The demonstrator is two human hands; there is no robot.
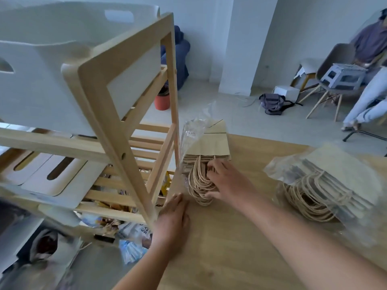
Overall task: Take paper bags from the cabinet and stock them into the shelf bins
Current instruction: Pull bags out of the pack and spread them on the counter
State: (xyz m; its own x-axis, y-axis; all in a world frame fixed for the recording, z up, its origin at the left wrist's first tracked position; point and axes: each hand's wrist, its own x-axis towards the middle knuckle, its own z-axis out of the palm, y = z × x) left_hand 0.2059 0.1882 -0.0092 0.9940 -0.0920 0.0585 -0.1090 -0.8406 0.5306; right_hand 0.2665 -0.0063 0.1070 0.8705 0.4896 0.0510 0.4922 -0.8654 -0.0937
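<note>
A flat stack of brown kraft paper bags with twisted cord handles [206,147] lies on the pale wooden worktop [230,237], close to its left edge, with a torn clear plastic wrapper [193,130] peeled back along its left side. The right hand [227,181] rests on the bundle of cord handles, fingers curled into the loops and gathering them. The left hand [173,216] lies just beside the stack, palm down on the worktop near the edge, fingers held together and straight, holding nothing. A second stack of brown paper bags inside a clear plastic wrapper [326,181] sits well apart to the right on the same worktop, its cord handles pointing toward the viewer. Just left of the worktop stands a light wooden slatted shelf rack [117,114] carrying white bins with cut-out handles [52,59]; mixed packets lie on its lower slats. Beyond, a seated person [368,65] occupies a grey shell chair [333,65].
</note>
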